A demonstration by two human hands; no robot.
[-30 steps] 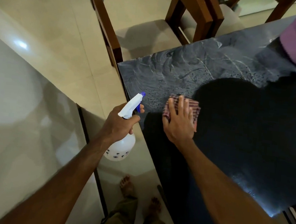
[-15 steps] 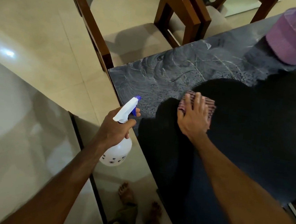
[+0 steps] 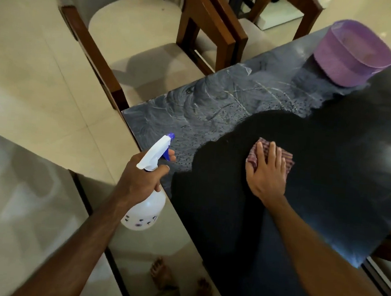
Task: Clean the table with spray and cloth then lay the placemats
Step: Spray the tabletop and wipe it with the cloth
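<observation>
My left hand [image 3: 142,181] grips the neck of a white spray bottle [image 3: 144,211] with a blue nozzle, held off the table's left edge, one finger on the trigger. With its fingers straight, my right hand [image 3: 267,172] presses flat on a folded red checked cloth [image 3: 286,157] on the dark glossy table [image 3: 329,184]. Wet streaks and droplets cover the table's far left corner [image 3: 217,107]. No placemats are in view.
A purple plastic basket [image 3: 353,53] stands at the table's far side. Wooden chairs with beige seats [image 3: 138,37] stand beyond the far left corner. A glossy pale surface [image 3: 17,202] lies at my left. My bare feet [image 3: 177,277] show on the tiled floor.
My right hand has slid the cloth to the right across the table, away from the left edge. My left hand keeps holding the spray bottle in about the same place.
</observation>
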